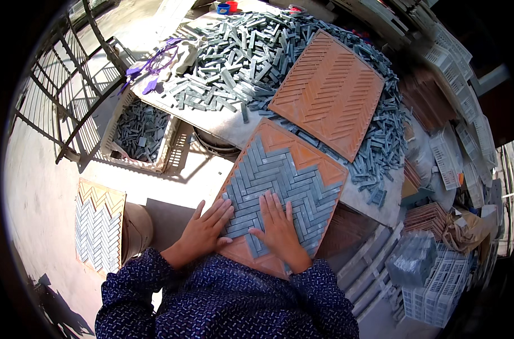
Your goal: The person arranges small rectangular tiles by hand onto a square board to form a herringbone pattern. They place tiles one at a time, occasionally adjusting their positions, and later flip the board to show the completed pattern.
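An orange tray (259, 141) lies tilted in front of me, its near edge against my body. Grey strip tiles (268, 179) fill most of it in a herringbone pattern, and bare orange shows at the far and near ends. My left hand (205, 230) rests at the tray's left edge, its fingertips on the outer tiles. Flat on the tiles lies my right hand (279, 229), fingers stretched and thumb apart. Neither hand holds anything. Beyond, a second orange tray (330, 93) with herringbone ridges and no tiles lies on the loose strip tiles (262, 48) heaped over the table.
On the left, a cream crate (169, 148) holds dark tile pieces. A tile-filled tray (100, 223) leans by a bucket (137, 229). White crates (438, 288) and stacked orange trays (425, 219) stand right. Purple straps (155, 68) lie on the table's far left; a metal railing (70, 85) rises beyond.
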A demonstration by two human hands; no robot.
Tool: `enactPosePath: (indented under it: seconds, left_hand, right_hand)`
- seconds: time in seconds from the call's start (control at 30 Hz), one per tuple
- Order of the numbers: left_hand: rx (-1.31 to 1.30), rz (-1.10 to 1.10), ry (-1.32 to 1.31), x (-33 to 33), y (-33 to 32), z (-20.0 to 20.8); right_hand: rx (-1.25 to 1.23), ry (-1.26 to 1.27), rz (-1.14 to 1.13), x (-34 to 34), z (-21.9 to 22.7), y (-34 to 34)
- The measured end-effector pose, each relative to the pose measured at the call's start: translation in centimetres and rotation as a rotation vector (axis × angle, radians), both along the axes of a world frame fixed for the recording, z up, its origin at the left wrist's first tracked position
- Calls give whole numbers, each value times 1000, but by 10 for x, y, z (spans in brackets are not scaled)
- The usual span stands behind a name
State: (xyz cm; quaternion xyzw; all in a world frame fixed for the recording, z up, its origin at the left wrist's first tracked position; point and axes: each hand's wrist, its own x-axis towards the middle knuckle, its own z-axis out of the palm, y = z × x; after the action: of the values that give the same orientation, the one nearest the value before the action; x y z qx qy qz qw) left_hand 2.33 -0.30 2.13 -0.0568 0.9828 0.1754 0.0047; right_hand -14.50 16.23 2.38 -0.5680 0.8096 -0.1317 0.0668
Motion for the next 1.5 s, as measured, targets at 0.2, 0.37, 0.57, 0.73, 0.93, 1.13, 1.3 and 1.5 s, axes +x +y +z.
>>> enactPosePath:
  seconds: [0.2,0.37,0.57,0.73,0.93,1.13,1.3,1.5]
  left_hand:
    - [25,24,19,-9,0,-1]
    - [9,11,-31,-8,-2,9]
    - [-49,3,45,-55,-11,8]
    - [-32,14,21,-70,-18,-4]
    - [-122,-34,87,-100,-15,19]
    - [-49,-180,201,-162,10,-3]
    - [-59,-211,207,-167,16,-9]
    - [-63,-210,164,-164,17,-1]
  right_hand:
    - [-160,-137,-82,3,21,-2]
    - [-252,-326,-175,10,41,26]
    - [-312,-384,-301,15,34,49]
    - [-338,-372,-320,15,35,54]
    - [-400,-393,-327,11,26,57]
    - [-374,-383,-290,7,35,49]
    - [-424,-350,-259,-22,36,41]
    - [-590,-396,-266,-84,31,-14]
